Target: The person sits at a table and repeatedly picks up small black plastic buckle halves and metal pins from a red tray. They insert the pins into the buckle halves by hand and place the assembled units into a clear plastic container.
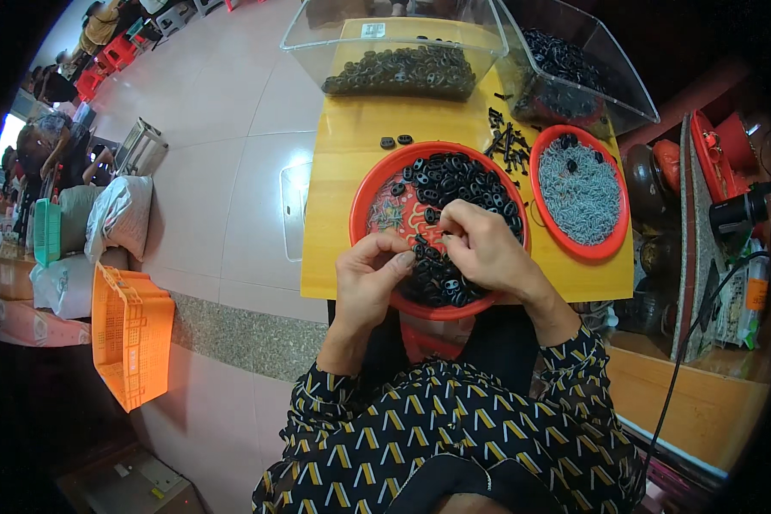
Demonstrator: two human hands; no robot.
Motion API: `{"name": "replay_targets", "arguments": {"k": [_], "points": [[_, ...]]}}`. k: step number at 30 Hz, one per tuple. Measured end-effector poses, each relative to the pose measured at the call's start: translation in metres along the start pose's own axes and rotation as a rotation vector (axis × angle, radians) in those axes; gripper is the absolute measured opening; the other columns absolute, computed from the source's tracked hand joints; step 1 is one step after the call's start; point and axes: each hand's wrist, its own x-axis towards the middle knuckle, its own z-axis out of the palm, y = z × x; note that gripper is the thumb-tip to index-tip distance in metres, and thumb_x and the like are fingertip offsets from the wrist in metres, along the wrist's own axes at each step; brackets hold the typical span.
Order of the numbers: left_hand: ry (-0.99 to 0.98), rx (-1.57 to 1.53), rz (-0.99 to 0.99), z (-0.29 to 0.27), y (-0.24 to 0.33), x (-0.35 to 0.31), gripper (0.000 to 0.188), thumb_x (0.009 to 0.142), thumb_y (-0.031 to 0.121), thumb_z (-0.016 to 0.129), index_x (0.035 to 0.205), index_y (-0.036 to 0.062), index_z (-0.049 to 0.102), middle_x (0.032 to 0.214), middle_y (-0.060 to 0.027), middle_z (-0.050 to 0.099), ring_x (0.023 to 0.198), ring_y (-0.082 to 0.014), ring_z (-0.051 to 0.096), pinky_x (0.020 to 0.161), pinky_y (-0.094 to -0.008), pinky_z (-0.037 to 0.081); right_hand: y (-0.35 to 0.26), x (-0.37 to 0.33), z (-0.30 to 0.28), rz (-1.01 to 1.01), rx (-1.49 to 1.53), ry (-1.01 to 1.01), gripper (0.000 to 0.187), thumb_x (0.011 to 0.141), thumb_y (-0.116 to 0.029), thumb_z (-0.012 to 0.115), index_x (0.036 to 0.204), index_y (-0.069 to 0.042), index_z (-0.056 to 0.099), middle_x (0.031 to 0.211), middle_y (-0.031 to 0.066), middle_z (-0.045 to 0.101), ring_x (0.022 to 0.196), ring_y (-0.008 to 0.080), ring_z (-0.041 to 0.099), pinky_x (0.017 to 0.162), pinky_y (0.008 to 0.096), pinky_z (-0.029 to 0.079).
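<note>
A red round tray [370,193] full of small black plastic parts [463,184] sits on a yellow table [351,146] in front of me. My left hand [370,278] and my right hand [484,244] meet over the near side of the tray, fingertips pinched together on a small black part [424,244] between them. Both forearms wear black sleeves with a yellow and white pattern.
A second red tray [610,248] to the right holds small grey pieces. Loose black pins [507,141] lie between the trays. Two clear plastic bins [403,43] [578,60] with dark parts stand at the table's far edge. An orange crate [128,330] and sacks are on the floor at left.
</note>
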Motion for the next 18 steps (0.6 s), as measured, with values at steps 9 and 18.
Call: {"name": "replay_targets", "arguments": {"k": [9,18], "points": [[-0.044,-0.459,-0.171,0.001,-0.011,-0.001,0.008,0.078,0.002,0.058,0.086,0.0007,0.056,0.078,-0.009,0.057,0.069,-0.0158,0.054,0.062,-0.0265,0.044,-0.015,-0.027,0.004,0.37,1.0,-0.049,0.02,0.078,0.0,0.057,0.097,0.004,0.056,0.079,0.0033,0.056,0.064,0.0068,0.056,0.055,0.0179,0.048],[-0.023,-0.521,-0.175,0.005,-0.012,-0.003,0.012,0.077,-0.001,0.059,0.088,0.0013,0.057,0.078,-0.0084,0.06,0.066,-0.015,0.057,0.061,-0.0248,0.046,-0.02,-0.036,0.015,0.277,0.72,0.157,0.011,0.081,0.0,0.055,0.088,0.005,0.06,0.082,0.0061,0.057,0.065,0.0094,0.057,0.055,0.0189,0.049]]}}
